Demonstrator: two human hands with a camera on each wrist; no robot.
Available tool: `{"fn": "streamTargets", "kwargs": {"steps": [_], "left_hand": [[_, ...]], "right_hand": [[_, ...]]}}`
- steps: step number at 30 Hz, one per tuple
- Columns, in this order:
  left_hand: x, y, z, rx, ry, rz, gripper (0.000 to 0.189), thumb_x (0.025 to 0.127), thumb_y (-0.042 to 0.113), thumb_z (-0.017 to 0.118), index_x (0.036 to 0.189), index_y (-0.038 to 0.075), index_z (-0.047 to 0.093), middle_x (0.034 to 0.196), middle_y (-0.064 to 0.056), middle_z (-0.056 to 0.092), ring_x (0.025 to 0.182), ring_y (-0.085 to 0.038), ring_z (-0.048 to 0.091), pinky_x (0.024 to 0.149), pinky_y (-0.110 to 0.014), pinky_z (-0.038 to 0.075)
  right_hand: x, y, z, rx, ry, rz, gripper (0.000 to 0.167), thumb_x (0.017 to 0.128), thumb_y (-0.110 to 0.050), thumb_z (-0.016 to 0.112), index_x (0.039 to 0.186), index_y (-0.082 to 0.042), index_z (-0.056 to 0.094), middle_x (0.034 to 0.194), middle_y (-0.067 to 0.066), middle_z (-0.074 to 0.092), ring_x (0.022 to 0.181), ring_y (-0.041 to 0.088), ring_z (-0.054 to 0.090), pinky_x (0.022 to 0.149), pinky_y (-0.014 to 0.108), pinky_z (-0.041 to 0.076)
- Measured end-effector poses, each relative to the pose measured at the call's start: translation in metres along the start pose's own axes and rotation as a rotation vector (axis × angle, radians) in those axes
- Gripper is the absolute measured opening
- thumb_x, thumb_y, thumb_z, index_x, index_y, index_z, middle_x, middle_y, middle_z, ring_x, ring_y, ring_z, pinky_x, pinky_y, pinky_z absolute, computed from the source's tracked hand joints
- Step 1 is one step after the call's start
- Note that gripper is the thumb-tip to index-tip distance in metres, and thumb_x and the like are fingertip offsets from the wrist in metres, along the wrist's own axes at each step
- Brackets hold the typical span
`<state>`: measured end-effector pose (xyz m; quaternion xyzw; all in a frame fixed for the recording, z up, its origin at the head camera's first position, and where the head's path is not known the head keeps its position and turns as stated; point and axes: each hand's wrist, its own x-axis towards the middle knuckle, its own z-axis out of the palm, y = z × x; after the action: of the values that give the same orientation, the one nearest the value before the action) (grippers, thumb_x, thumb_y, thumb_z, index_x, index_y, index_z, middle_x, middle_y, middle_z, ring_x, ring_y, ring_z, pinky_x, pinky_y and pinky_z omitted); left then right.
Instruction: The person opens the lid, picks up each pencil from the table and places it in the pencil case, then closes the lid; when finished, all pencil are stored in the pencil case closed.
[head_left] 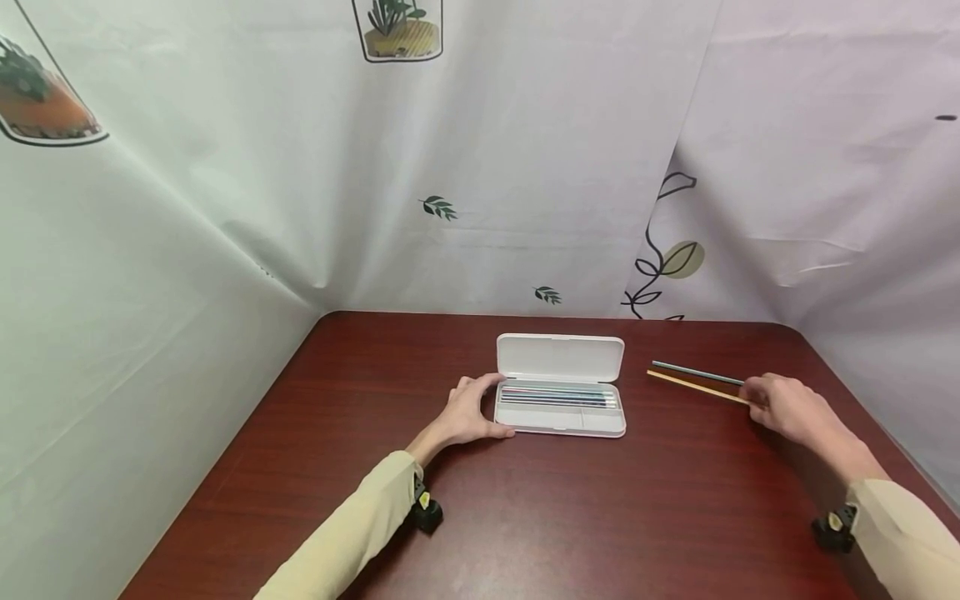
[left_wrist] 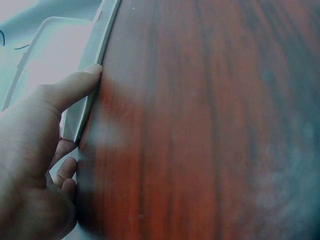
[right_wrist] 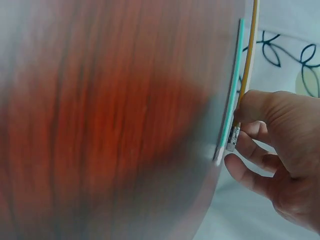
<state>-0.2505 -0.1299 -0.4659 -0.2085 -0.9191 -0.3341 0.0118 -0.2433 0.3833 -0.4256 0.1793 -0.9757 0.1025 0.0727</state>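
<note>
A white pencil case (head_left: 540,418) lies on the table with its hinged lid (head_left: 558,358) raised at the back. Several pencils (head_left: 555,396) lie side by side in its rear compartment. My left hand (head_left: 471,412) grips the case's left end, its thumb (left_wrist: 80,85) on the front edge and fingers toward the back. Off to the right, my right hand (head_left: 787,407) pinches a yellow pencil (head_left: 693,385) near its metal-banded end (right_wrist: 233,136). A teal pencil (right_wrist: 232,85) lies on the table right beside it, pointing the same way.
The dark red-brown wooden table (head_left: 570,517) has rounded far corners. White fabric (head_left: 510,167) with plant prints hangs behind it and along both sides. Each wrist wears a small black camera (head_left: 427,512) over a pale sleeve.
</note>
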Motion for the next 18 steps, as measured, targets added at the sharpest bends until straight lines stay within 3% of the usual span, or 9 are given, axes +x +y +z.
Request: {"fn": "streamTargets", "kwargs": {"steps": [18], "left_hand": [[-0.001, 0.0, 0.0, -0.001, 0.01, 0.003, 0.091, 0.065, 0.038, 0.093, 0.142, 0.015, 0.052, 0.125, -0.005, 0.06, 0.114, -0.025, 0.045, 0.094, -0.044, 0.033]], "right_hand": [[0.006, -0.055, -0.005, 0.026, 0.164, -0.224, 0.027, 0.069, 0.002, 0.076, 0.083, -0.018, 0.067, 0.076, -0.013, 0.047, 0.065, 0.005, 0.045, 0.051, 0.033, 0.037]]}}
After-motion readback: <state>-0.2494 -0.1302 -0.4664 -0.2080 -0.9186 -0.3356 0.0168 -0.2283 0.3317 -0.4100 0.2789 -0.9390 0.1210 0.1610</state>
